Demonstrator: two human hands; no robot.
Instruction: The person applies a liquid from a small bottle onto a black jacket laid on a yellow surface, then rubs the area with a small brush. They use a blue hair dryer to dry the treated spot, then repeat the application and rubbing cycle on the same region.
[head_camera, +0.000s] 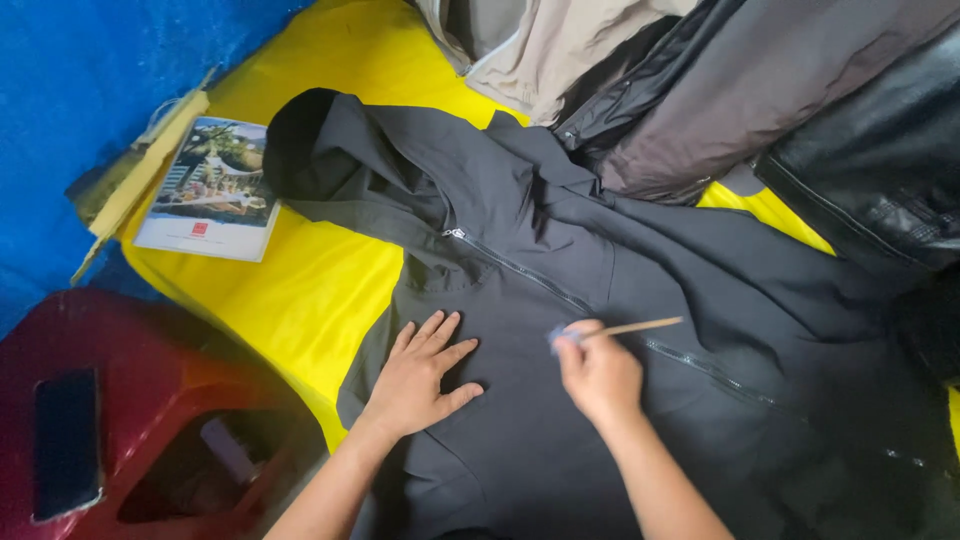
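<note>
A dark grey hooded jacket (560, 300) lies spread flat on a yellow cloth (300, 280), hood at the upper left, zipper running diagonally across its front. My left hand (420, 375) presses flat on the jacket's chest, fingers spread, holding nothing. To its right, my right hand (598, 375) grips a thin wooden-handled tool (630, 327), a brush or pen; its pale tip sits near the zipper line. The tool's handle points right.
A booklet with a photo cover (210, 185) lies on the yellow cloth at left. Several jackets (720, 90) are piled at the upper right. A red plastic stool (130, 420) with a dark phone (66, 440) on it stands at lower left. Blue covering (70, 90) fills the upper left.
</note>
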